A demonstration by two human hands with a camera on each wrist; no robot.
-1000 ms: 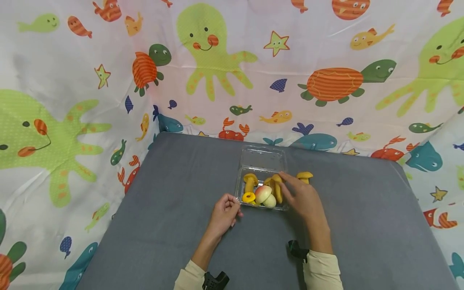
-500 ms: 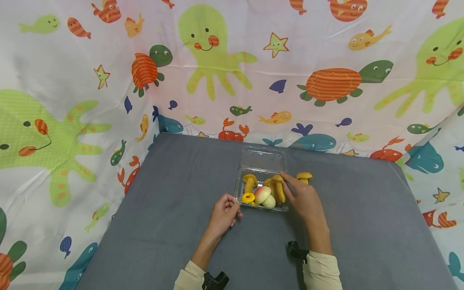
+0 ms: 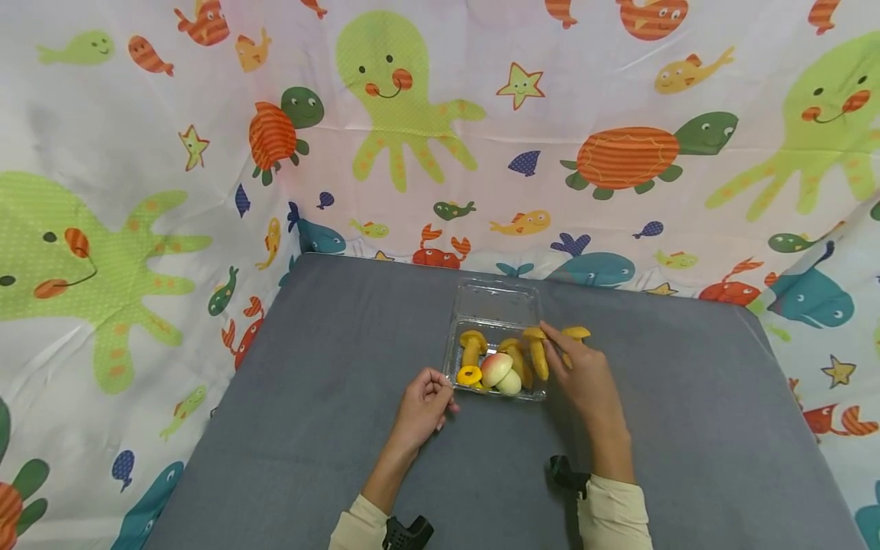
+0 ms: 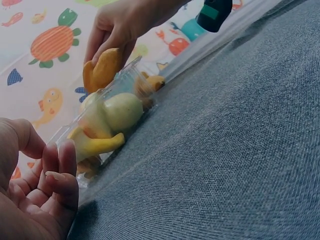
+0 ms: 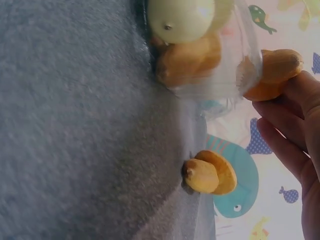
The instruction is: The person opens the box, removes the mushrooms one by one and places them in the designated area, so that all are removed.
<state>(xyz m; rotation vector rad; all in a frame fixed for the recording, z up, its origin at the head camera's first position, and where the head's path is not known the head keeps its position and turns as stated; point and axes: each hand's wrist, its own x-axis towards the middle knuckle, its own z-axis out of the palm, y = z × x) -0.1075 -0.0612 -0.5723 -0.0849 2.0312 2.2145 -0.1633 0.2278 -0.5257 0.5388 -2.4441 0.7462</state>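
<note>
A clear plastic clamshell box (image 3: 496,395) lies on the table with its lid laid back. My left hand (image 3: 425,402) pinches its front left corner; in the left wrist view, the fingers (image 4: 62,165) are curled at that edge. Between thumb and fingers, my right hand (image 3: 587,382) holds a yellow-brown toy mushroom (image 3: 538,357), raised at the box's right wall. In the right wrist view, this mushroom (image 5: 278,67) shows above the rim. Inside the box are a red-and-cream mushroom (image 3: 496,369), a yellow mushroom (image 3: 472,348) and other yellow-brown ones, partly hidden.
Another yellow-brown mushroom (image 3: 576,333) stands on the grey table (image 3: 330,344) right of the box, partly behind my right hand; the right wrist view shows this mushroom (image 5: 207,172) whole. A sea-animal printed curtain (image 3: 454,153) surrounds the table's back and sides.
My right hand has shifted slightly right, lifting the yellow-brown mushroom away from the others towards the box's right wall. The left hand stays at the corner.
</note>
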